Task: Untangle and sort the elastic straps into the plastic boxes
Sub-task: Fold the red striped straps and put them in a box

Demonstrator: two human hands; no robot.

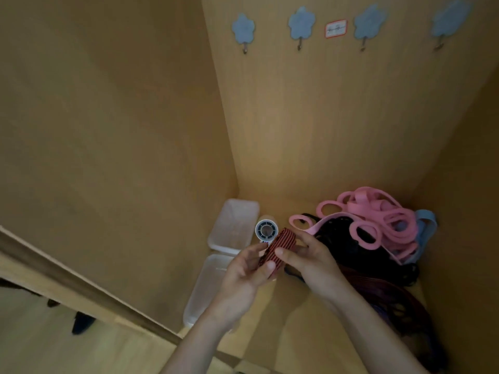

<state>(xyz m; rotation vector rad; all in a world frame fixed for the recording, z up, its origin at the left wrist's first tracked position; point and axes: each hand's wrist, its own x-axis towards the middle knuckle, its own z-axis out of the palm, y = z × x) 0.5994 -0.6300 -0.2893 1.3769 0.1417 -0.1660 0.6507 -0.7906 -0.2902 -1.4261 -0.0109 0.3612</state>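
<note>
A folded red-and-black striped elastic strap [279,245] is pinched between my left hand [247,276] and my right hand [310,261], held above the wooden floor of a cabinet. Two clear plastic boxes stand along the left wall: the far box [234,225] and the near box [205,290], partly hidden by my left hand. To the right lies a tangled pile of straps: pink looped straps [378,220] on top, a light blue strap [426,225] at the far right, black straps [359,255] underneath and dark red straps [391,298] nearer to me.
A small white round device [266,229] stands between the far box and the pile. Blue flower-shaped hooks [243,29] and a red-framed label [335,28] hang on the back panel. Wooden walls close in left and right; the cabinet's front edge [81,287] runs at lower left.
</note>
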